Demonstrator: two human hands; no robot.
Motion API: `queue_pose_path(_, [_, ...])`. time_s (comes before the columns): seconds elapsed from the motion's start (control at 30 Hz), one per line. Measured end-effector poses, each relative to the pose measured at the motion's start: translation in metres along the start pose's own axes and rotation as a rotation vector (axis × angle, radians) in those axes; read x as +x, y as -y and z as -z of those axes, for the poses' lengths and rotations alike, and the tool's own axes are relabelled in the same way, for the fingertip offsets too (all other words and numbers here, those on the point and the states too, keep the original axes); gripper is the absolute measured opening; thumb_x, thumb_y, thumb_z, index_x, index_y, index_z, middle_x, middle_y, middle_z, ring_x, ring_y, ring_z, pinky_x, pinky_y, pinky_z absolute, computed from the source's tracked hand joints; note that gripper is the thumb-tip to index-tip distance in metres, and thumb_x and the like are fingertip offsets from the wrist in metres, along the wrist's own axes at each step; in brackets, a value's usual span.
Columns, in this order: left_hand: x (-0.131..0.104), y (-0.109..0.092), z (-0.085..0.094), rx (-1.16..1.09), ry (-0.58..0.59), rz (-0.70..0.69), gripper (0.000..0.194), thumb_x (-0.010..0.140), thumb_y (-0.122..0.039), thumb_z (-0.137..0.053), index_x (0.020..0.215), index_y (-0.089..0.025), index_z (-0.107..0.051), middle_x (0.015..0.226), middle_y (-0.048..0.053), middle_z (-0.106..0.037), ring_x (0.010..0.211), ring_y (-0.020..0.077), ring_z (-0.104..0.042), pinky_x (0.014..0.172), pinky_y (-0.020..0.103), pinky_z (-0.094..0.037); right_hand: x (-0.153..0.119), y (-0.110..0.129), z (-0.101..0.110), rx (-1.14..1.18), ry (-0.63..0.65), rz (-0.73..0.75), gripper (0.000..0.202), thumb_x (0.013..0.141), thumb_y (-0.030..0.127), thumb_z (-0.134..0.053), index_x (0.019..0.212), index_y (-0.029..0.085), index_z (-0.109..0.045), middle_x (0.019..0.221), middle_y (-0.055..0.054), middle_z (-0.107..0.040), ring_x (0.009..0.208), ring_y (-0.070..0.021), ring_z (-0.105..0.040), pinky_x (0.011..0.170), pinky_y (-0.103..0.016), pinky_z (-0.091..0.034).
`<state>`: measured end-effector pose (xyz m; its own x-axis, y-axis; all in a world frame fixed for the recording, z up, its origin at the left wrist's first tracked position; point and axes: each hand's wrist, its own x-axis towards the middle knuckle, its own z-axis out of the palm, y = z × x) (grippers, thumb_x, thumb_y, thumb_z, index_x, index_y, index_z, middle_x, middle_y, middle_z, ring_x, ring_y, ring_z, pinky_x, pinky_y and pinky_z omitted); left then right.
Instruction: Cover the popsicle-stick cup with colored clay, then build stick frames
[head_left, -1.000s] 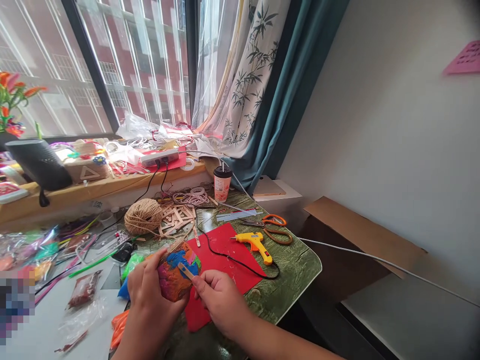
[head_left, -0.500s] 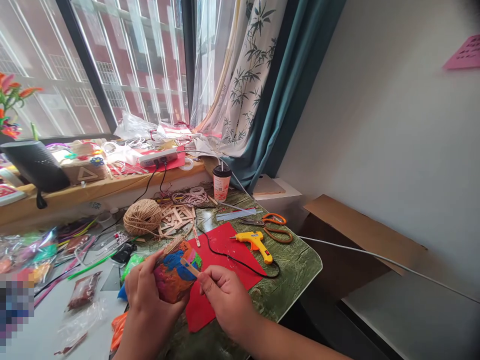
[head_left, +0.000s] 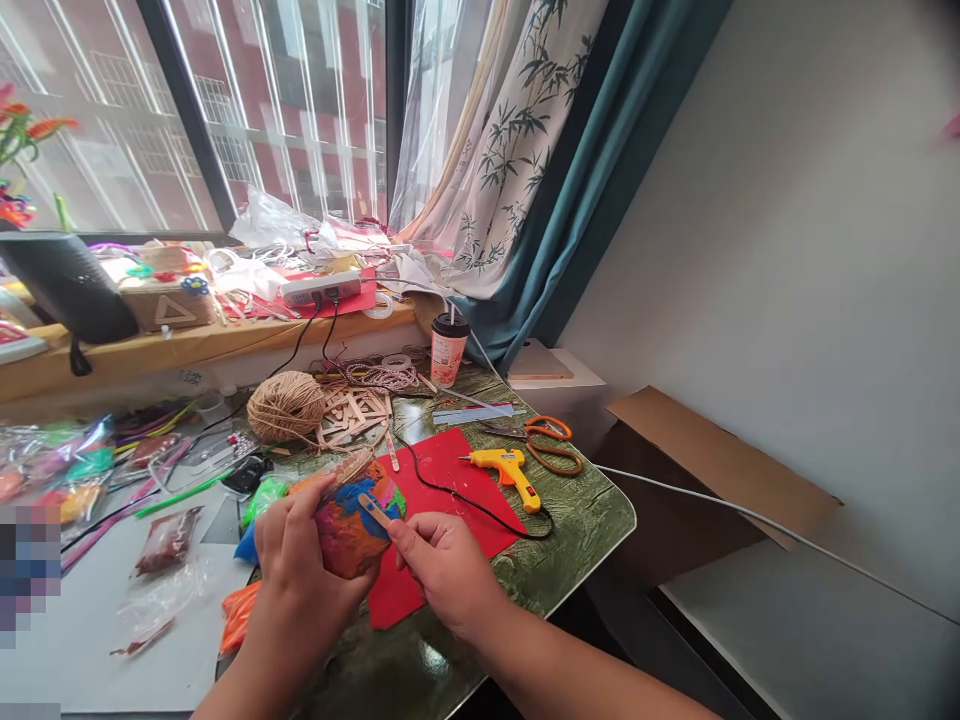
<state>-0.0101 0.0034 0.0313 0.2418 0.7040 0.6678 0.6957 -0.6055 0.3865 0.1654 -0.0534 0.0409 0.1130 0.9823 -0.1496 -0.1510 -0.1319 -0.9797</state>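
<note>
My left hand (head_left: 304, 560) is wrapped round a rounded object coated in multicoloured clay (head_left: 349, 535), with orange, blue, purple and green patches. Its upper rim looks bare and tan. Between thumb and fingers, my right hand (head_left: 442, 565) pinches a wooden craft stick (head_left: 375, 511). The stick's tip lies against the blue patch of the clay. Beneath both hands is a red sheet (head_left: 397, 595) on the green marbled table. A yellow glue gun (head_left: 510, 474) lies on the sheet's right part, its black cord looping round.
Orange-handled scissors (head_left: 551, 445) and glue sticks (head_left: 476, 413) lie beyond the glue gun. A lidded paper cup (head_left: 448, 350) stands at the back, near a twine ball (head_left: 285, 405) and scattered craft sticks (head_left: 352, 415). Clay packets (head_left: 169, 540) lie left. A white cable (head_left: 690, 485) crosses right.
The view has shifted slightly. Both hands still hold the clay-coated object and the craft stick, whose tip has moved a little over the blue patch.
</note>
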Motion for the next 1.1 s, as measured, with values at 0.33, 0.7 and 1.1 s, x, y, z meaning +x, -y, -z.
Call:
queue_pose_path(0.33, [-0.001,-0.009,0.002,0.021,0.003,-0.012,0.076,0.077,-0.032,-0.079,0.147,-0.026,-0.049,0.121,0.012,-0.059,0.114,0.0358,-0.059,0.106,0.051,-0.047,0.004,-0.003,0.005,-0.051,0.025,-0.091,0.071,0.076,0.088,-0.071,0.058,0.022,-0.055,0.049,0.006,-0.04,0.048,-0.0096,-0.03,0.05,-0.028,-0.019])
queue_pose_path(0.7, [0.003,0.001,0.0,0.05,0.023,0.086,0.083,0.078,-0.045,-0.077,0.151,-0.026,-0.043,0.123,0.012,-0.057,0.119,0.0382,-0.058,0.109,0.056,-0.044,0.005,-0.002,-0.006,0.024,-0.029,0.14,0.069,0.084,0.088,-0.064,0.067,0.022,-0.052,0.06,0.006,-0.041,0.059,-0.0121,-0.034,0.056,-0.027,-0.029])
queue_pose_path(1.1, [0.004,-0.004,0.001,0.008,-0.015,0.147,0.082,0.074,-0.051,-0.076,0.147,-0.024,-0.049,0.121,0.011,-0.058,0.119,0.038,-0.057,0.11,0.058,-0.046,0.015,0.003,0.002,-0.013,0.059,0.033,0.071,0.079,0.089,-0.069,0.063,0.022,-0.052,0.057,0.006,-0.041,0.055,-0.0105,-0.031,0.052,-0.026,-0.024])
